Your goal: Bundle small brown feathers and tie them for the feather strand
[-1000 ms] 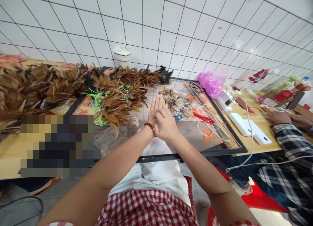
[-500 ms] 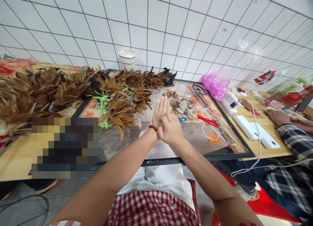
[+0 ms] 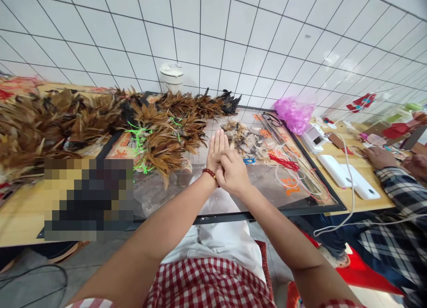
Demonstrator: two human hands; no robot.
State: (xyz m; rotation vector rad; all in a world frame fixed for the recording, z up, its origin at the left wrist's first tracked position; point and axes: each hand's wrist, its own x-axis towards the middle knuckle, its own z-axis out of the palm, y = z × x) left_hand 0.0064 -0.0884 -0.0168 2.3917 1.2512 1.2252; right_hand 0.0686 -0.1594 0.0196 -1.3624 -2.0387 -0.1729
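A: What do the hands do at this moment?

B: The left hand [image 3: 216, 152] is flat, with the fingers straight and together, pointing away over the glass table top [image 3: 267, 183]. It holds nothing. The right hand [image 3: 233, 172] lies on its palm side, near the wrist with the red bead bracelet [image 3: 209, 173]. The right fingers are bent, but I cannot tell if they grip the left hand or only rest on it.

A: Is something different from one second ago?

B: Very little. The two hands stay pressed together in the same pose. Mostly the view has shifted a bit, so everything sits slightly differently in the picture.

A: So what does this say about the work?

B: I judge that the hands have taken up no material. The loose feathers [image 3: 238, 137] lie on the glass just beyond the fingertips, near but not touched, and a small blue clip [image 3: 248, 161] lies just to the right of the hands. The brown feather bundles [image 3: 163, 148] lie to the left, apart from the hands.

A: And the other person?

B: A co-worker's hand [image 3: 380, 157] rests on the wooden table at the far right, well apart.
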